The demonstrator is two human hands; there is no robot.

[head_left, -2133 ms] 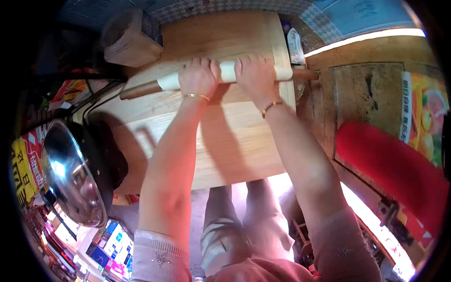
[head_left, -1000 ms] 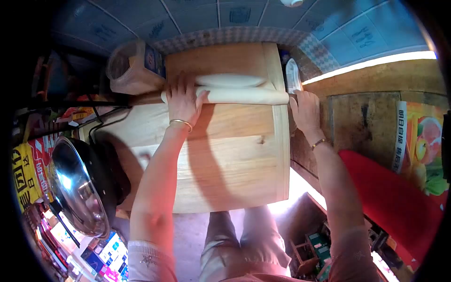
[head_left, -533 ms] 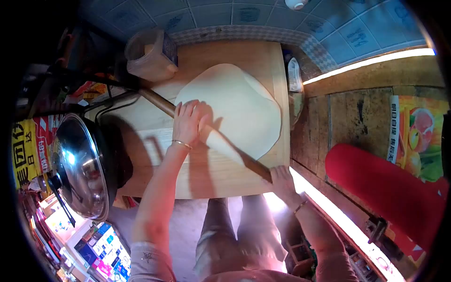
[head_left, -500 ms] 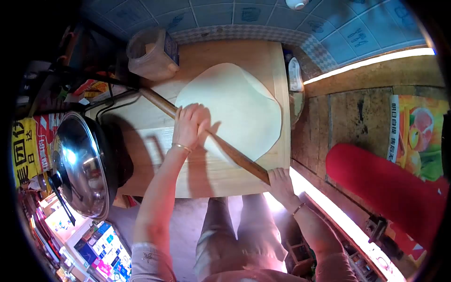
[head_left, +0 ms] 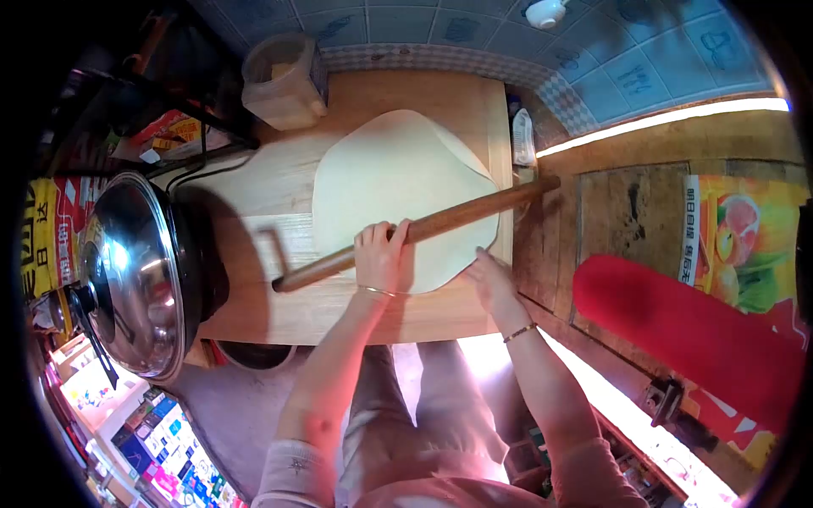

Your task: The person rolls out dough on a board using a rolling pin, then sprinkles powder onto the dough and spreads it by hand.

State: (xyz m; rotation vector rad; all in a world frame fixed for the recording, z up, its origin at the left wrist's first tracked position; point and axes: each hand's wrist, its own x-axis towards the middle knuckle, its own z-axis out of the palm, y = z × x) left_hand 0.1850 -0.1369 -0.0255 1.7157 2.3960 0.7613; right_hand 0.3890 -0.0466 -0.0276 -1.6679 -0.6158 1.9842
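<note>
A wide, thin sheet of pale dough (head_left: 398, 178) lies flat on the wooden board (head_left: 254, 326), with a fold along its upper right edge. Across the dough, a long brown rolling pin (head_left: 461, 215) slants from lower left to upper right, its right end past the board's edge. My left hand (head_left: 381, 256) is wrapped round the pin left of its middle. Below the pin, my right hand (head_left: 491, 284) is at the dough's lower right edge, fingers close together; whether they pinch the dough is too small to tell.
At the left stands a pan with a shiny lid (head_left: 140, 275). A clear plastic container (head_left: 286, 93) sits at the board's back left corner. A red padded object (head_left: 686, 330) lies at the right, near a colourful printed box (head_left: 741, 245). Blue tiles line the back.
The dough, earlier wrapped on the pin, lies spread out. The pin has swung so its right end points up and right. My right hand has left the pin and moved to the dough's edge.
</note>
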